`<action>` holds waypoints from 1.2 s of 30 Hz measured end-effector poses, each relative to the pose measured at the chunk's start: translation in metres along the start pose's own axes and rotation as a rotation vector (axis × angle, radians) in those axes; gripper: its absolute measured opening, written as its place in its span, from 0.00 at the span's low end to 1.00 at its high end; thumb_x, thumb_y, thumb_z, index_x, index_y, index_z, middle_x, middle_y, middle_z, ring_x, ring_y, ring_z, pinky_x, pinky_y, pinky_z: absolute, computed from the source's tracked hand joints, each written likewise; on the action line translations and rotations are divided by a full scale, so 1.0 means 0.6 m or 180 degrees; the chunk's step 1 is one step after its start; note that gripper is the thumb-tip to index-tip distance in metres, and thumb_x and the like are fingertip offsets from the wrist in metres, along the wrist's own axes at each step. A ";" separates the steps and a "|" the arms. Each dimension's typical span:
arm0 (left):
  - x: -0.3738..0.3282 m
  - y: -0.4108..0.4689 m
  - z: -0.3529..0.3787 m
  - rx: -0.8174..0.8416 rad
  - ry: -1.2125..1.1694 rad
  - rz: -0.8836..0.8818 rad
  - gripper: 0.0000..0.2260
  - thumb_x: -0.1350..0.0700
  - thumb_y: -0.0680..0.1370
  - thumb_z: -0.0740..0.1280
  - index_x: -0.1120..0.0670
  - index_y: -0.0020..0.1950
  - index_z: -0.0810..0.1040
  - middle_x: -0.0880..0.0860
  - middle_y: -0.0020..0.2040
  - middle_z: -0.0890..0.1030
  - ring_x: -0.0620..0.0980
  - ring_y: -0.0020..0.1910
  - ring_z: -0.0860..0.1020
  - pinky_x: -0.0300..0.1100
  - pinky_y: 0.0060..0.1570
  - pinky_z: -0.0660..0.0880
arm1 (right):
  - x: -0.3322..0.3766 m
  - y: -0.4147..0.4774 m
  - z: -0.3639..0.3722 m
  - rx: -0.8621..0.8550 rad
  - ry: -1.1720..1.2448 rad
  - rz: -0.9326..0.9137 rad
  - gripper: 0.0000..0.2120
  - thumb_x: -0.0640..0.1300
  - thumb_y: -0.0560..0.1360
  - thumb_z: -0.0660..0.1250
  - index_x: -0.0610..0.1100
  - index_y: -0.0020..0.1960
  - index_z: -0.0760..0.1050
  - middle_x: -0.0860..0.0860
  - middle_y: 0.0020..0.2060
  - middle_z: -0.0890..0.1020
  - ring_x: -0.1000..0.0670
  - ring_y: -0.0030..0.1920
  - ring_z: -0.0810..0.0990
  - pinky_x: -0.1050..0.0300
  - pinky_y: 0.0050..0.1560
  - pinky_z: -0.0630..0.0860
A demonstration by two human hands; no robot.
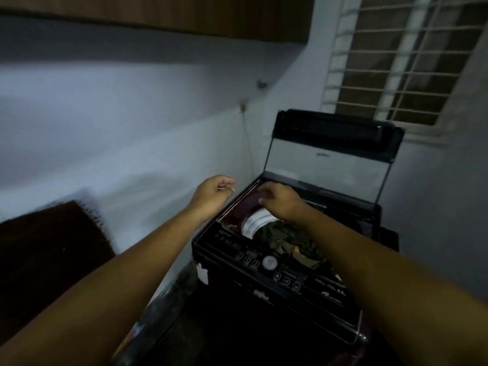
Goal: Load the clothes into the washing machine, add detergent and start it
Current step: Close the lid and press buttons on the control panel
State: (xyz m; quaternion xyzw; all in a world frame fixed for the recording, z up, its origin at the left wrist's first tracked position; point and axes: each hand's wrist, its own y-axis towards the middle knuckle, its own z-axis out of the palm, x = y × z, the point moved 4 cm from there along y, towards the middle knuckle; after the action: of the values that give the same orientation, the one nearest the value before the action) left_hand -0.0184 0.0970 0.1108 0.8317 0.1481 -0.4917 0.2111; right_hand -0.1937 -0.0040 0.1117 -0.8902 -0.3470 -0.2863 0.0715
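Note:
A dark top-loading washing machine point(266, 294) stands in the corner with its glass lid point(327, 159) raised upright. Dark patterned clothes point(293, 241) fill the drum, whose white rim point(253, 223) shows at the left. A control panel with a round white button point(269, 262) runs along the front. My right hand point(282, 202) hovers over the back left of the opening, fingers loosely curled, holding nothing that I can see. My left hand point(214, 190) hangs in the air just left of the machine, fingers loosely curled and empty.
A white wall runs close along the machine's left side. A barred window point(401, 59) sits behind the lid. A dark wooden piece of furniture point(47, 257) stands at the lower left. A wooden cabinet point(158, 14) hangs overhead. A cord point(248, 143) drops down the corner.

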 end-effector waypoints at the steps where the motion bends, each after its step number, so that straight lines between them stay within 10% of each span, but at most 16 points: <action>1: -0.011 0.018 0.009 0.0099 0.0024 0.0085 0.12 0.58 0.78 0.69 0.54 0.61 0.82 0.49 0.53 0.84 0.44 0.52 0.81 0.40 0.59 0.75 | -0.011 -0.001 -0.017 -0.0050 0.0005 0.0088 0.19 0.46 0.78 0.67 0.46 0.68 0.75 0.47 0.63 0.80 0.46 0.64 0.78 0.52 0.64 0.74; 18: -0.161 0.342 0.083 0.1506 0.0411 0.1463 0.12 0.52 0.78 0.70 0.48 0.62 0.81 0.46 0.56 0.82 0.44 0.54 0.80 0.40 0.57 0.76 | -0.081 0.032 -0.253 -0.1379 -0.0405 0.1514 0.23 0.51 0.80 0.66 0.47 0.73 0.69 0.46 0.70 0.75 0.44 0.66 0.75 0.48 0.66 0.74; 36: -0.203 0.636 0.330 0.1366 0.0986 0.1843 0.20 0.50 0.78 0.70 0.51 0.69 0.75 0.52 0.67 0.75 0.50 0.64 0.74 0.44 0.65 0.71 | -0.295 0.251 -0.417 -0.1111 -0.1127 0.1239 0.22 0.50 0.78 0.67 0.46 0.70 0.70 0.43 0.61 0.80 0.43 0.58 0.79 0.45 0.57 0.79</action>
State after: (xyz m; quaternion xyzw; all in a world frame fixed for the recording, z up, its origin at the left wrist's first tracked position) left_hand -0.0522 -0.3367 0.2116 0.9287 -0.1688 -0.3003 0.1375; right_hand -0.3151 -0.3004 0.2301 -0.9748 -0.1228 -0.1630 -0.0904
